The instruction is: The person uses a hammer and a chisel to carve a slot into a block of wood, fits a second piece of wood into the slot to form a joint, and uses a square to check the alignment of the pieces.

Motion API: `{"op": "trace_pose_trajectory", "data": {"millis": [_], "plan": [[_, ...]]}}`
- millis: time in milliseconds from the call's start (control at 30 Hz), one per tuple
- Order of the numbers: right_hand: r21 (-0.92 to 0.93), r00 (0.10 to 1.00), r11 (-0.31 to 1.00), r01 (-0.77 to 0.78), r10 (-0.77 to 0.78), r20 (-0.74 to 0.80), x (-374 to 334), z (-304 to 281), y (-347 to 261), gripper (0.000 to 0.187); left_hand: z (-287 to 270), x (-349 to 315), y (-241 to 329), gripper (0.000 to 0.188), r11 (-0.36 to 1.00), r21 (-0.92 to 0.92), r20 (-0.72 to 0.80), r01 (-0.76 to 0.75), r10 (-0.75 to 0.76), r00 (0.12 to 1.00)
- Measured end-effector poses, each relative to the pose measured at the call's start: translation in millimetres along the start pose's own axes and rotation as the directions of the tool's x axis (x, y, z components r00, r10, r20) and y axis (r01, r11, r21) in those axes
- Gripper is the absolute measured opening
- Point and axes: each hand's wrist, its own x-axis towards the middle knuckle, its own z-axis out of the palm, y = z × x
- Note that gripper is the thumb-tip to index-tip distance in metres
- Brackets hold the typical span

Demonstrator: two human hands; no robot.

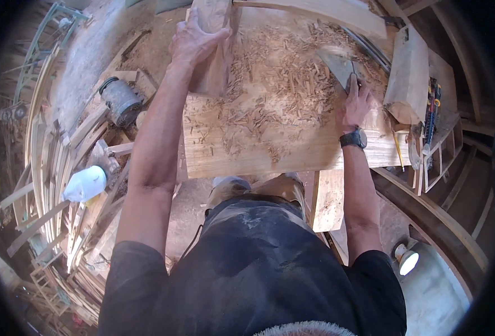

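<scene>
Leaning over a thick wooden counter (292, 159) strewn with curled wood shavings (292, 78), a person in a dusty dark T-shirt (258, 246) reaches toward both ends of it with arms outstretched, a few steps from where I stand. The left hand (196, 43) is laid on a squared timber (211, 73) at the counter's left end, thumb spread wide of the fingers; how firmly that grip bears on the wood, I cannot tell. Toward the counter's right end, the right hand (357, 106), a dark wristwatch (354, 138) at its wrist, has its grip closed narrowly on the near end of a flat, grey triangular tool (336, 64). The tool sits over the shavings, its broad part angled to the counter's far side; its exact kind is hard to make out. Along the counter's far edge stretches a pale plank (326, 12). Slim metal bars (369, 47) and a heavy wooden block (407, 73) occupy its right end, with a yellow pencil (397, 150) near its front right corner. Left of the counter are a grey motor (123, 103), a white plastic jug (86, 183) and long wooden strips (41, 145). Beyond its front right corner, a lamp (407, 261) shines.
</scene>
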Motion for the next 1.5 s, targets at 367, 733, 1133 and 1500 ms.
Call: {"op": "trace_pose_trajectory", "data": {"millis": [367,733,1133,1500], "plan": [[0.032,0.996,0.998,0.051,-0.049,-0.069,-10.8,-1.0,-12.4,0.046,-28.6,-7.4,-58.9,0.099,0.812,-0.58,0.162,0.065,0.036,0.986],[0.501,0.945,0.843,0.197,-0.3,0.134,-86.8,-18.1,-175.3,0.057,-85.0,-65.6,-117.5,0.095,0.464,-0.86,0.227,0.211,-0.021,0.974],[0.872,0.719,0.427,0.239,-0.682,0.136,-101.4,-34.5,-209.5,0.041,-129.7,-101.3,-227.5,0.062,0.37,-0.883,0.201,0.289,-0.258,0.945],[0.357,0.989,0.926,0.125,-0.086,-0.122,77.8,61.0,-118.2,0.037,-120.3,-145.9,-185.7,0.065,0.107,-0.978,0.142,0.179,-0.288,0.947]]}}
